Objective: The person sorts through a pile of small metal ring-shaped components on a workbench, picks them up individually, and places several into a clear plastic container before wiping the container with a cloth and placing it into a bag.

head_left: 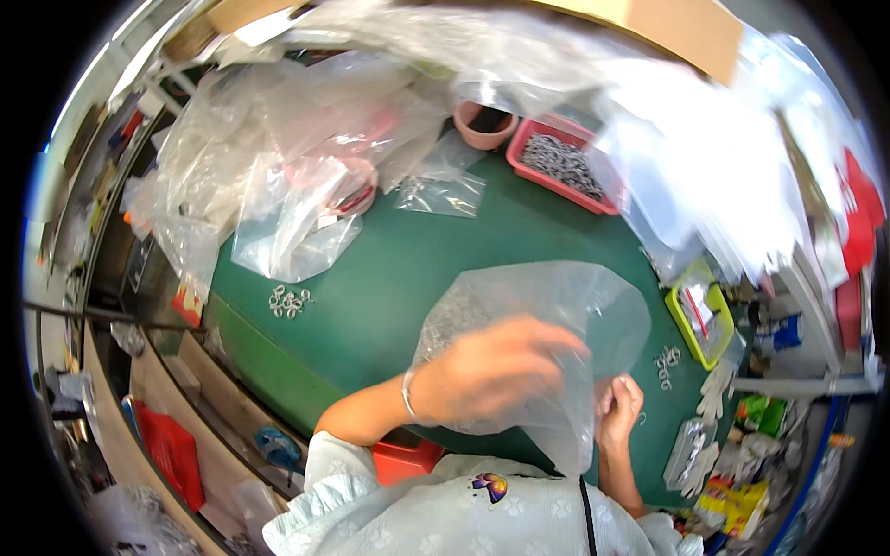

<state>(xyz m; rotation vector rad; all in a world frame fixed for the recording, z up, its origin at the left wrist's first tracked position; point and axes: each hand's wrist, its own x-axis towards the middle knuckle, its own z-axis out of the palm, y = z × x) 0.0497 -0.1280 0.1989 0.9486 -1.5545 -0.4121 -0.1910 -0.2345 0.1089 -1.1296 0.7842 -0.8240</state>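
A large clear plastic bag (603, 310) lies in front of me on the green table, with many small greyish pieces showing through its left side. My left hand (496, 371) reaches across the front of this bag. Motion smears its fingers, so their grip cannot be made out. Beside the bag's right edge, my right hand (619, 408) has its fingers curled together against the plastic, pinching it. Small metal rings (666, 367) lie to the right of the bag, and another little group of metal rings (290, 301) sits on the left of the table.
Toward the back stands a pink tray (593, 202) full of grey metal pieces, beside a pink bowl (482, 137). Loose plastic bags (297, 218) heap up at the back left. On the right are a yellow-green basket (681, 320), white gloves (712, 394) and a clear box (684, 454).
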